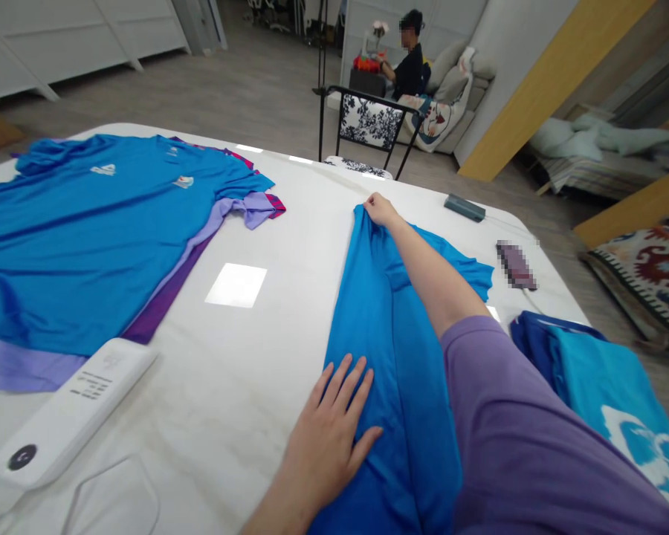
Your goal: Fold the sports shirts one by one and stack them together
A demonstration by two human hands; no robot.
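Note:
A blue shirt (387,349) lies folded lengthwise in a long strip on the white table (239,357). My left hand (326,435) rests flat on its near left edge, fingers spread. My right hand (379,210) reaches out to the strip's far end with its fingers closed on the cloth there. My purple sleeve (513,438) covers the near right part of the shirt.
A stack of spread shirts, blue on top (94,230) with purple beneath, fills the table's left. A white flat device (70,412) lies near left. A dark case (464,207) and folded blue cloth (602,379) lie right. A chair (368,122) and a seated person (409,63) are beyond.

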